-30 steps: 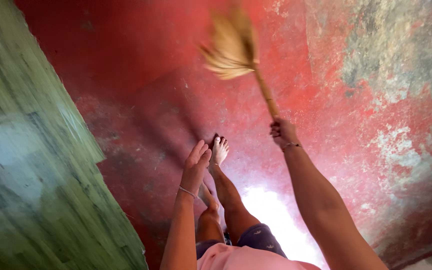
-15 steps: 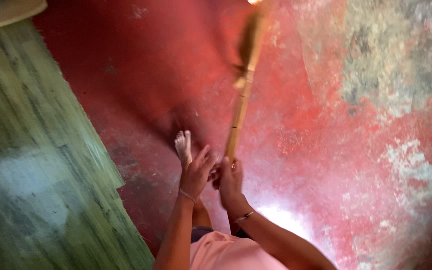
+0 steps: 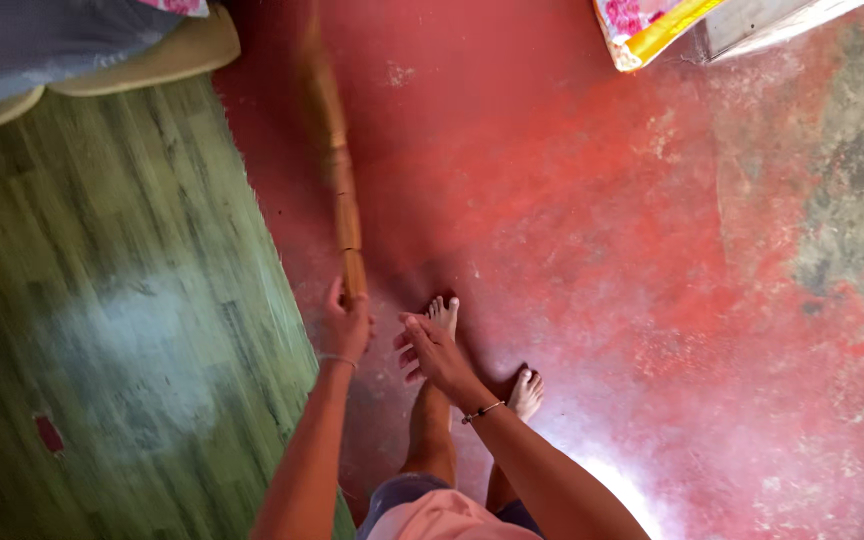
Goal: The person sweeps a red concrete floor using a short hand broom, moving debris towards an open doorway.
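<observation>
Worn red floor (image 3: 592, 250) beside green mat (image 3: 112, 330) — glossy underfoot, bare feet likely to slip mid-stride. Broom (image 3: 337, 180) upright along the mat's edge, left hand (image 3: 345, 325) fingers clamped on its handle — single grip, could twist loose; right hand (image 3: 430, 350) fingers apart, empty.

1. Worn red floor (image 3: 572, 200), with grey patches bare of paint toward three o'clock.
2. Green woven mat (image 3: 112, 320) lies on it at nine o'clock.
3. Floral package (image 3: 642, 25) rests at one o'clock.
4. Two bare feet (image 3: 442, 315) stand at six o'clock.

Head view; looks steeply down; floor (image 3: 592, 200) near.
</observation>
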